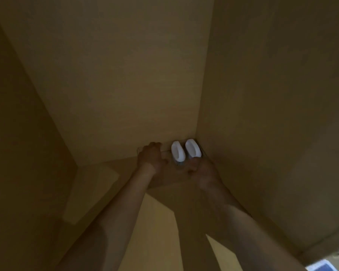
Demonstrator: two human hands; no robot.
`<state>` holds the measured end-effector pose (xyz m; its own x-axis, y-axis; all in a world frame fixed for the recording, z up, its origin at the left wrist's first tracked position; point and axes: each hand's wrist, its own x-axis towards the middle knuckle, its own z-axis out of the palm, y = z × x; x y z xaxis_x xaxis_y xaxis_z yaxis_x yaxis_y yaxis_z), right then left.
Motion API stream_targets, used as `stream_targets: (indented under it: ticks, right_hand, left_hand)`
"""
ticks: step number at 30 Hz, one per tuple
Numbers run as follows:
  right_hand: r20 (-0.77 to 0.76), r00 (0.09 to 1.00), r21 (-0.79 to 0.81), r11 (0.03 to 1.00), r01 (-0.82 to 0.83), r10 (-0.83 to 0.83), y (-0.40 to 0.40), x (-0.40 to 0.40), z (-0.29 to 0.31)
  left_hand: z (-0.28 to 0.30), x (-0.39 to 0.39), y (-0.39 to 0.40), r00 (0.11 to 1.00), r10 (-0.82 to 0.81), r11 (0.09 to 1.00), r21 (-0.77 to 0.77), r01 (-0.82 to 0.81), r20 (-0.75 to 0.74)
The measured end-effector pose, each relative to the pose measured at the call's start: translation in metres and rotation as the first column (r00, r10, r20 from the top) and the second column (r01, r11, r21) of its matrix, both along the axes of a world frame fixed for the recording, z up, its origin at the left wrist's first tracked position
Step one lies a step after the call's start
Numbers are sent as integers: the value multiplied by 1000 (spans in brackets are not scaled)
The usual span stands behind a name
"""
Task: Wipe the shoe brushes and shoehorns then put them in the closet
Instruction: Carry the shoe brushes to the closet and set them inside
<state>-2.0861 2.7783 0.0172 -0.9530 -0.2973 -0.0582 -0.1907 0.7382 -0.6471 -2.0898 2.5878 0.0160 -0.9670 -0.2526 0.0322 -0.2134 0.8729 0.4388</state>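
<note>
White shoe brushes (186,152) are seen side by side in the closet's (125,75) dim back right corner; left hand (151,156) curled over a clear edge; right hand's (201,169) grip cannot be told

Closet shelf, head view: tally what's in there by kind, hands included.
White shoe brushes: 2, one on the left and one on the right, side by side in the back right corner
Hands: 2, left hand and right hand
Shoehorns: 0 visible
Total: 4
</note>
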Motion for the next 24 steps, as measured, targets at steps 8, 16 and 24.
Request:
stream_targets:
  ticks: [8,16,24]
  right_hand:
    - [-195,981,-42,999,11,-19,-28,35,29]
    - [-194,961,-187,954,-236,200,-35,86,56]
    - [-234,877,-178,869,-462,419,1,168,64]
  left_hand:
    - [23,71,-3,966,105,984,-114,-136,-238]
    - [62,164,-2,919,283,938,-122,-326,-274]
    - [72,277,73,768,532,823,6,-568,-356]
